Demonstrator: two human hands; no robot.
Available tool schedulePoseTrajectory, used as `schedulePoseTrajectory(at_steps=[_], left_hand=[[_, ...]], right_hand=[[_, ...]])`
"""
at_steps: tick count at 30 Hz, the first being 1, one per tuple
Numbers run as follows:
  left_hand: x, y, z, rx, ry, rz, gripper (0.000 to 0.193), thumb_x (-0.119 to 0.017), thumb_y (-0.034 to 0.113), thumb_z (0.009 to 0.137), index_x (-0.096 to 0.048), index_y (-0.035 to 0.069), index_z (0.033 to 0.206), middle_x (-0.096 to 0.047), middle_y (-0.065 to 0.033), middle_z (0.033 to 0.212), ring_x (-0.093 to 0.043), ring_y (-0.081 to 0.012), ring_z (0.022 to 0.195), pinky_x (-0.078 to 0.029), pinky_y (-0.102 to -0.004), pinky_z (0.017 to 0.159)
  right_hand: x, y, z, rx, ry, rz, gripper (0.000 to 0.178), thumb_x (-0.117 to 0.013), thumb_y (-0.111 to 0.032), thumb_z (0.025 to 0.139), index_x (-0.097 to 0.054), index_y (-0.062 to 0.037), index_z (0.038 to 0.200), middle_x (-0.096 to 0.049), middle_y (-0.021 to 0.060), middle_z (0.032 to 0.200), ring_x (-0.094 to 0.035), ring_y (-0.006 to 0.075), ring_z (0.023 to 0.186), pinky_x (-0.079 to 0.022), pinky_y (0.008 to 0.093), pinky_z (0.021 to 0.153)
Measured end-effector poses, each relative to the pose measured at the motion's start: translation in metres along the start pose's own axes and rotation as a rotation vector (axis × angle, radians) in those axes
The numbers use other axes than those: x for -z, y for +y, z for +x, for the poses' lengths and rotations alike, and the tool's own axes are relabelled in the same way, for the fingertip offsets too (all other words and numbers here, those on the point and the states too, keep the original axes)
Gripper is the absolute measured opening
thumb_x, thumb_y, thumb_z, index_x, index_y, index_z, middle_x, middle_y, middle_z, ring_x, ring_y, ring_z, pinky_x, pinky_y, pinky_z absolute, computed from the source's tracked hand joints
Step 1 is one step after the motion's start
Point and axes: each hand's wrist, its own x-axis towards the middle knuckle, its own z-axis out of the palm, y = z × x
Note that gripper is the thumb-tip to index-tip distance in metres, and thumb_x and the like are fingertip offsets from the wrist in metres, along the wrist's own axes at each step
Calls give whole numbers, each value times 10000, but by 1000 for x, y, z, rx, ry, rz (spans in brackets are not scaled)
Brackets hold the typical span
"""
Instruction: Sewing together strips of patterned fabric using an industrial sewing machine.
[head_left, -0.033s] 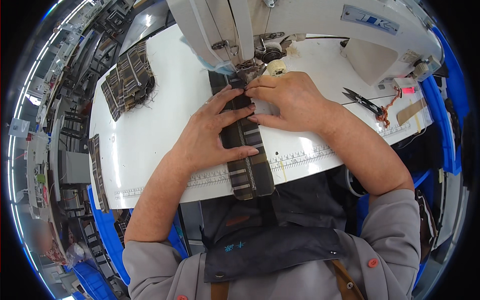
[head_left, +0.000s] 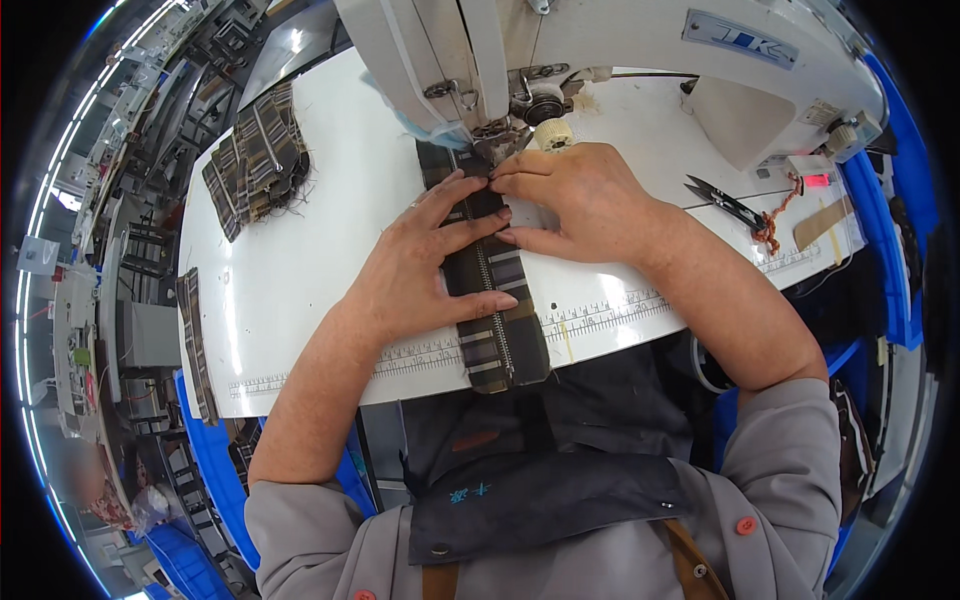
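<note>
Zippered striped fabric strip [head_left: 505, 270] fed up under the sewing machine [head_left: 600, 35], both hands on it.
So the strip runs from the machine's needle area back toward the person, zipper teeth facing up. Left hand [head_left: 405, 265] is on the near side of the machine, spread wide, fingers and thumb resting on the strip, no real grip showing. Right hand [head_left: 580, 205] is half-curled just beside the machine's needle area, fingertips at the strip; can't tell if they're pinching it. Thread snips [head_left: 728, 203] lie nearer the person than the machine's arm, frayed striped pieces [head_left: 262, 155] off to its left.
</note>
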Motion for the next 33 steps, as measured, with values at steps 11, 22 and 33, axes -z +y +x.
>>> schedulePoseTrajectory(at_steps=[11, 22, 33], left_hand=[[2, -1, 1, -23, 1, 146, 759, -912, 493, 686, -730, 165, 1346, -525, -136, 1551, -468, -358, 1469, -247, -608, 1272], [-2, -4, 2, 36, 69, -53, 614, -890, 272, 787, -717, 90, 1347, -583, -180, 1502, -567, -378, 1390, -486, -464, 1147], [0, -22, 17, 16, 114, 24, 570, -819, 273, 878, -681, -13, 1351, -618, -211, 1457, -599, -379, 1351, -490, -443, 1136]], right_hand=[[0, -2, 1, -9, 0, 9, 384, -752, -385, 877, -757, -74, 1103, -738, 38, 1120, -733, 278, 976, -587, 433, 786], [2, -3, 1, -28, -11, 13, 382, -745, -373, 881, -764, -64, 1103, -749, 46, 1108, -735, 280, 975, -587, 438, 786], [5, -5, 2, -40, -36, 1, 362, -739, -357, 900, -775, -50, 1090, -750, 58, 1147, -733, 290, 983, -588, 434, 807]])
